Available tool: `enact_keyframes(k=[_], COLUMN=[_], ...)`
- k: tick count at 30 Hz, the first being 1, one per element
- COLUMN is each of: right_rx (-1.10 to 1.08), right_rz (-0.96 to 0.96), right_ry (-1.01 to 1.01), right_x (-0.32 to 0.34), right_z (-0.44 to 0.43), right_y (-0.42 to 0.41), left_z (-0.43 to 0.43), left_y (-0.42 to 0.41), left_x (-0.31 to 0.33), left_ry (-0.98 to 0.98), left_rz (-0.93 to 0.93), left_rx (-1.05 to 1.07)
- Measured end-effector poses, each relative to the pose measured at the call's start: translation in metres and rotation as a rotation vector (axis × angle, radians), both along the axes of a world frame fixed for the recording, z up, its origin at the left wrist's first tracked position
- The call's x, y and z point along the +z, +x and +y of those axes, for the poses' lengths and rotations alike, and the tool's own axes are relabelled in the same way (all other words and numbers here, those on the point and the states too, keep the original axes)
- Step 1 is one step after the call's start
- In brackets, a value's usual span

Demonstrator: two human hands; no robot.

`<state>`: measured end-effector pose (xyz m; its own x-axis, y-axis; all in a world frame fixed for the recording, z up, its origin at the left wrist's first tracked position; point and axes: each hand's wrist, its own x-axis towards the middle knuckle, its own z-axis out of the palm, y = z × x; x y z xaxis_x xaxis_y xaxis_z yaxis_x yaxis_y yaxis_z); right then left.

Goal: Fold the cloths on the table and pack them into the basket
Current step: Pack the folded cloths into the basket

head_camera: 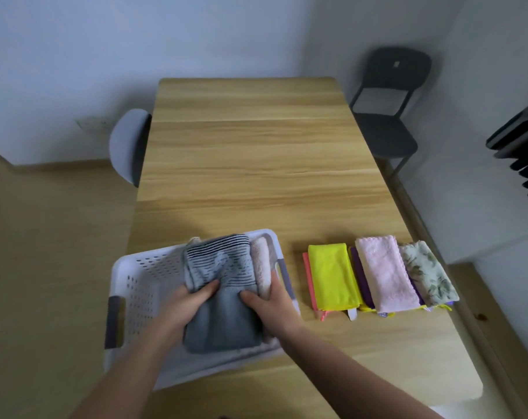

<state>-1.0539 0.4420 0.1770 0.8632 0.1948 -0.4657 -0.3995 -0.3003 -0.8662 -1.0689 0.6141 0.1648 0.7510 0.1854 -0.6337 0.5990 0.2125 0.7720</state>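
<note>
Cloth [223, 322] in basket [135, 282] runs near-to-far, striped end farthest.

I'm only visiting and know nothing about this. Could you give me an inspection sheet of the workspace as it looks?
Surface: wooden table, light grain.
Job's things: white basket at the near left; grey cloth and pale cloth in it; yellow cloth, fluffy pink cloth and floral cloth folded in a row to its right.
Clutter: nothing seen.
Hands: left hand and right hand both grip the grey cloth.
Cables: nothing seen.
Surroundings: pale chair left, black chair far right, white walls.
</note>
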Motion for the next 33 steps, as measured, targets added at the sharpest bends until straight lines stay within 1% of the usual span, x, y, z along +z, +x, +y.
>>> enact_keyframes(k=[4,6,10,14,16,18,21,24,28,30,33], right_rx=[-0.095,-0.142,-0.147,-0.177,-0.168,-0.144,-0.218,-0.299,-0.391,-0.394,-0.357], right_rz=[-0.035,-0.028,0.038,0.164,0.321,0.480,0.657,0.729,0.749,0.747,0.613], right_ry=[-0.027,-0.021,-0.027,0.013,0.047,0.089,0.165,0.290,0.400,0.307,0.018], right_x=[-0.008,-0.011,-0.020,-0.024,-0.027,-0.031,-0.039,-0.049,-0.059,-0.059,-0.070], right_z=[-0.033,-0.044,-0.057,-0.057,-0.051,-0.041,-0.029,-0.026,-0.029,-0.028,-0.026], right_y=[0.013,0.015,0.015,0.020,0.026,0.032,0.040,0.047,0.051,0.052,0.057], left_z=[-0.034,-0.045,-0.051,-0.025,-0.014,-0.014,-0.022,-0.028,-0.024,-0.017,-0.010], left_y=[0.026,0.036,0.039,0.029,0.028,0.029,0.036,0.041,0.045,0.044,0.045], left_x=[-0.003,-0.007,-0.005,0.002,-0.001,-0.005,-0.012,-0.018,-0.020,-0.024,-0.042], left_ry=[-0.018,-0.047,-0.036,0.087,0.128,0.088,0.036,-0.020,-0.057,-0.002,0.113], left_rz=[-0.062,-0.057,-0.031,0.018,0.067,0.116,0.174,0.204,0.218,0.244,0.314], left_rx=[-0.081,-0.112,-0.131,-0.215,-0.263,-0.258,-0.199,-0.162,-0.147,-0.153,-0.123])
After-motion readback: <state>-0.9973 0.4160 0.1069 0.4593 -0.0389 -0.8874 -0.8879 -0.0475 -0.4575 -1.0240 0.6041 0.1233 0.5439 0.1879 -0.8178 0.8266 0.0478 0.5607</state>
